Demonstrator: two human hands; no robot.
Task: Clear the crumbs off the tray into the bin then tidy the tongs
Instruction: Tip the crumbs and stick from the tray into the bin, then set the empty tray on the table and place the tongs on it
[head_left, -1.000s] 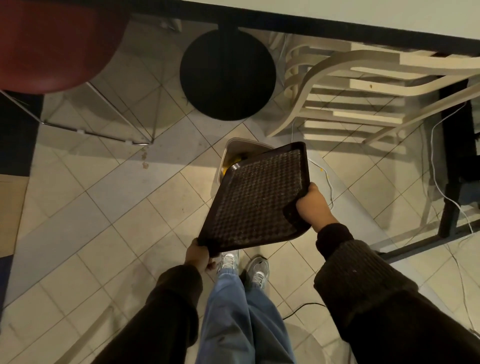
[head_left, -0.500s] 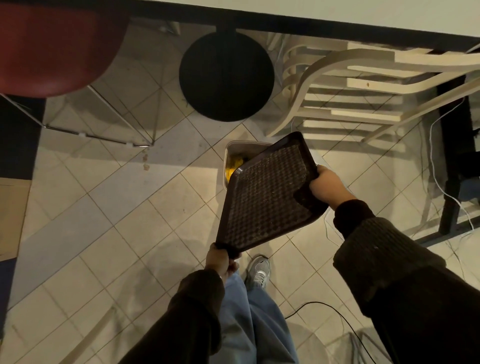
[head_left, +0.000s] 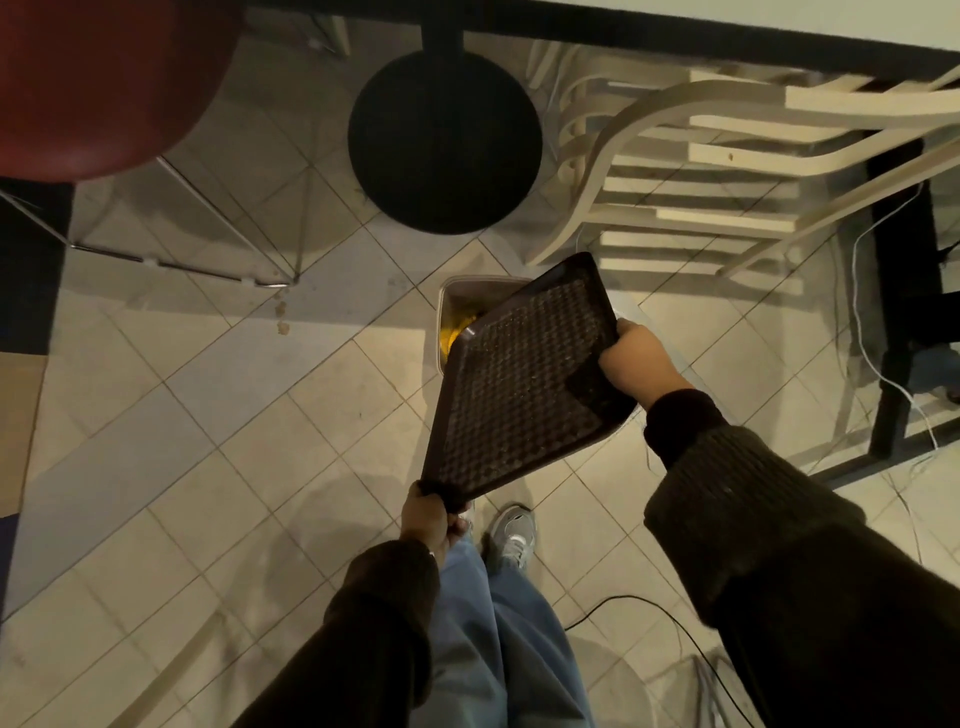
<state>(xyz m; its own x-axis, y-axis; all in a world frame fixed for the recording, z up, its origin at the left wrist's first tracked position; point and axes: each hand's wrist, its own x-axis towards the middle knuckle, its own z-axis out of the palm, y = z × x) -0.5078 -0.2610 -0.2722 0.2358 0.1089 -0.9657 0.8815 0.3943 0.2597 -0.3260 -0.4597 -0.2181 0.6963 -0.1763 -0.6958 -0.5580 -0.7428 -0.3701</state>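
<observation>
- Tray (head_left: 519, 395), head view: dark brown with a textured face, held tilted in mid-air at the centre of the frame. Its far end reaches over the bin's opening, and pale crumbs (head_left: 498, 332) speckle the face near that end.
- Bin (head_left: 457, 283): pale and open-topped, standing on the tiled floor (head_left: 208, 415) at the tray's 11 o'clock. The tray partly covers it, and something yellow shows inside.
- Left grip (head_left: 428, 519): fingers curled round the tray's near corner, at the tray's 7 o'clock.
- Right grip (head_left: 636, 358): closed over the tray's side rim, at the tray's 3 o'clock.
- Surroundings: a black round pedestal base (head_left: 444, 143) lies at 12 o'clock of the bin, under the counter (head_left: 727, 15). A red chair (head_left: 104, 78) is at 10 o'clock of the frame and a pale slatted chair (head_left: 701, 171) at 1 o'clock. A grey shoe (head_left: 511, 530) stands just beside the left grip.
</observation>
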